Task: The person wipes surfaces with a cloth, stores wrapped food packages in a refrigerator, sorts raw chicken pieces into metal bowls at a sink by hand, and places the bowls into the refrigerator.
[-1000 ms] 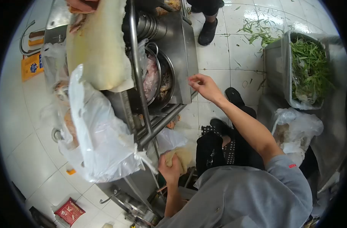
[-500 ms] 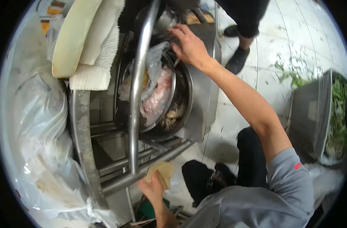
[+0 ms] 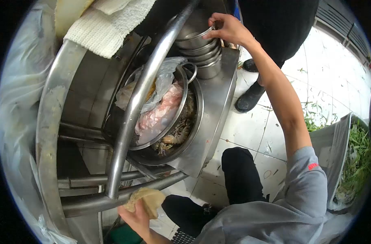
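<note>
My right hand [image 3: 230,29] pinches the rim of the top pot in a stack of metal pots [image 3: 207,68], thumb and fingers on the edge. Lower left, my left hand [image 3: 137,219] is closed around a tan cloth [image 3: 151,202] beside the metal tube frame. Below the stack sits a metal basin [image 3: 198,122] with shrimp [image 3: 175,137] in it. A smaller metal bowl [image 3: 184,106] with a ring handle rests tilted on the basin, holding pink meat in a clear plastic bag [image 3: 159,112].
A steel tube rail [image 3: 146,87] crosses in front of the bowls. White towels [image 3: 108,34] hang at upper left. A bin [image 3: 342,158] of green leaves stands at right. Another person's dark shoe [image 3: 247,99] is on the tiled floor near the steel stand [image 3: 216,107].
My right hand has gone from open beside the pots to gripping the top pot's rim. The view has shifted, showing more of the pot stack. My left hand still holds the cloth.
</note>
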Demonstrator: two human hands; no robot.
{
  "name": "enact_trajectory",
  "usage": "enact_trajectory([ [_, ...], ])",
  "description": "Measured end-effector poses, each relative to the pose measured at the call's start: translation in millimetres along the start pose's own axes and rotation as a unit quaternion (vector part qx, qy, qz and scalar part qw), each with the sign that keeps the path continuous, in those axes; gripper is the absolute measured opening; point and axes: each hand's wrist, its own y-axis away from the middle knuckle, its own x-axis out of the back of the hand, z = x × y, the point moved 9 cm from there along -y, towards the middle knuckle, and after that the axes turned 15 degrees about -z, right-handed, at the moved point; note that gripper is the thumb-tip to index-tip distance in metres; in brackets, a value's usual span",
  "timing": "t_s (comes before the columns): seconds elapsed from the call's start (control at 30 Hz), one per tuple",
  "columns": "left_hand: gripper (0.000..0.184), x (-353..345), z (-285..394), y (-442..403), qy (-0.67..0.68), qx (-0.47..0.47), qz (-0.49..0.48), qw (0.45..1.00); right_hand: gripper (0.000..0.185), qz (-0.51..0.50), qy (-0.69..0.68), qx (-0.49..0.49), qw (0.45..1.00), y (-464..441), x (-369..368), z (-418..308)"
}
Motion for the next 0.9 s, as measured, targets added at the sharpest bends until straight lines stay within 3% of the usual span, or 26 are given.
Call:
enact_trajectory([
  [0.13,0.028,-1.6,-1.2,-0.7,0.041,0.003,0.01,0.999,0.038,-0.009,0.015,0.072,0.997,34.2,19.8,-5.0],
  [0.17,0.029,-1.0,-3.6,0.3,0.022,0.005,0.01,1.0,0.044,0.047,0.047,0.127,0.99,51.8,27.3,-6.7],
  [0.23,0.03,-0.7,-12.9,3.7,0.021,0.015,0.017,1.0,0.043,0.03,-0.081,0.078,0.993,84.8,31.8,-4.0],
  [0.4,0.032,-8.2,-25.8,2.3,0.144,-0.004,-0.002,0.99,0.043,0.03,-0.117,0.147,0.982,135.1,30.8,-12.7],
  [0.5,0.033,-7.8,-21.1,2.0,0.122,0.012,0.003,0.992,0.041,0.041,-0.103,0.182,0.977,149.0,33.1,-26.5],
  [0.6,0.031,-2.5,-36.0,31.2,-0.13,0.041,0.159,0.978,0.04,0.021,-0.165,0.144,0.975,146.8,31.3,-21.6],
  [0.7,0.037,-24.2,-38.2,73.8,0.104,-0.065,0.167,0.978,0.047,-0.005,-0.214,0.103,0.971,141.7,27.6,-3.9],
  [0.77,0.038,-61.3,-14.5,88.5,0.244,-0.192,0.041,0.95,0.054,-0.018,-0.233,0.093,0.968,144.9,27.0,2.1],
  [0.83,0.036,-76.4,83.3,52.7,0.137,-0.255,-0.059,0.955,0.063,-0.048,-0.253,0.112,0.96,148.5,16.5,-6.6],
  [0.87,0.035,-80.9,134.9,27.4,0.093,-0.29,-0.1,0.947,0.087,-0.066,-0.254,0.108,0.959,148.9,8.9,-4.0],
  [0.9,0.04,-78.4,171.1,7.0,0.082,-0.35,-0.096,0.928,0.096,-0.059,-0.258,0.108,0.958,150.7,7.6,-11.6],
])
